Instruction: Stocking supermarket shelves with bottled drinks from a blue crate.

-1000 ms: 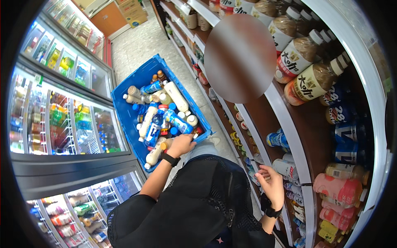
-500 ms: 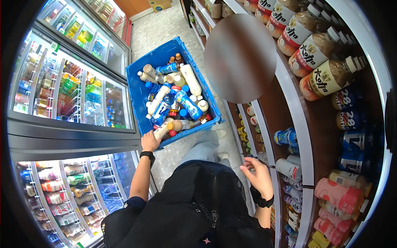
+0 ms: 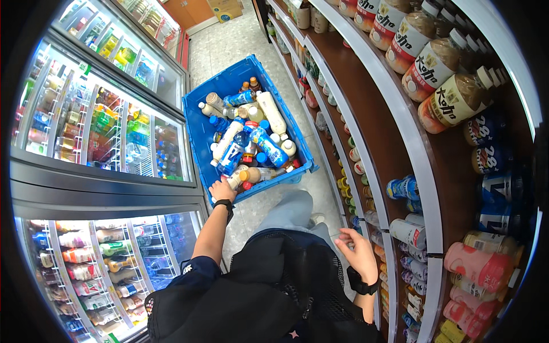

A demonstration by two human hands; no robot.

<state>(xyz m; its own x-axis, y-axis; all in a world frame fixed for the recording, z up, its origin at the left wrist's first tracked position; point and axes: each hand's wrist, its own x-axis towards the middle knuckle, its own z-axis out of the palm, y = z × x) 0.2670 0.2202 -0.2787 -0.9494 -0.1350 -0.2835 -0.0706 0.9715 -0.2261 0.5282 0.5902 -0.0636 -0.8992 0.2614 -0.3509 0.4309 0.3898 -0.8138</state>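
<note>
My left hand [image 3: 222,190] is closed on the rim at the near left corner of a blue plastic crate [image 3: 306,167]. Inside it lies a jumble of drink bottles: a white bottle [image 3: 271,112], a blue-wrapped bottle [image 3: 269,146], a brown-capped one [image 3: 257,174] close to my fingers, and several others, some lying and some tilted. What stands under the crate is hidden. My right hand [image 3: 357,251] hangs at my right side beside the shelves, holding nothing, its fingers loosely bent and apart. Each wrist wears a black band.
Glass-door fridges [image 3: 103,186] full of drinks line the left side. Along the right, curved shelves [image 3: 417,148] carry bottles and cans, with large brown-drink bottles [image 3: 454,103] on top. A tiled floor [image 3: 220,48] runs between them to a cardboard box [image 3: 227,10].
Crate, fridges and shelves have all shifted a little in view, mostly rightward. My left hand stays on the crate's rim. One leg has stepped. A blurred patch over the shelves is gone.
</note>
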